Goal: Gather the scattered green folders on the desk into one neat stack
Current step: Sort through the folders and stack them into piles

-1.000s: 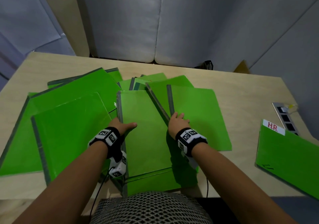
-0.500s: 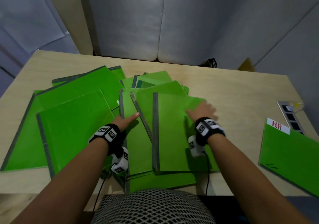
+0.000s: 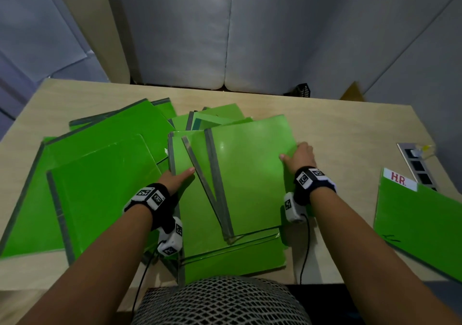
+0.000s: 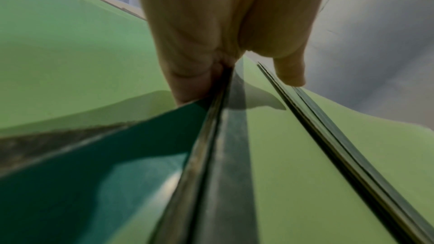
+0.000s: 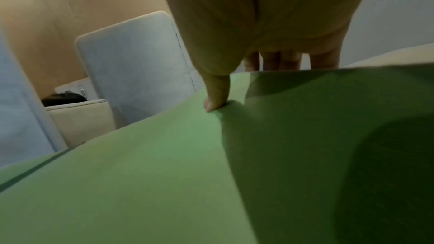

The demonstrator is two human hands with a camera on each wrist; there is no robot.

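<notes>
1. Top glossy green plastic folder with a grey taped spine (image 3: 250, 174): lies on the pile at the near middle of the pale wooden bench (image 3: 337, 134), skewed, so that its spine and the grey spine of the green folder beneath it (image 3: 197, 172) form a V.
2. Right hand (image 3: 300, 158): grip closed on the right edge of the top folder, thumb pressed on the cover, fingers curled over the edge in the right wrist view.
3. Left hand (image 3: 175, 178): flat, fingers straight, resting on the lowest visible green folder of the pile (image 3: 200, 224) at its left spine; it holds nothing.
4. Loose green folders, left group (image 3: 100, 182): several overlapping, fanned toward the left and far edges, not yet gathered.
5. Green folders, far group (image 3: 220, 117): corners show behind the pile; how many, I cannot tell.
6. Green folder with a white "H.R." tab (image 3: 425, 224): well apart on the right, overhanging the near edge.
7. Risks, as judged: the slick covers may slide when squared, fanning the pile again; pressing from one side only could push lower folders off the near edge, where the pile already overhangs; the H.R. folder may tip off if bumped.
8. Surroundings: a grey power strip (image 3: 417, 167) at far right; wrist-camera cables (image 3: 306, 249) hang near the pile's right corner and could snag a folder.
</notes>
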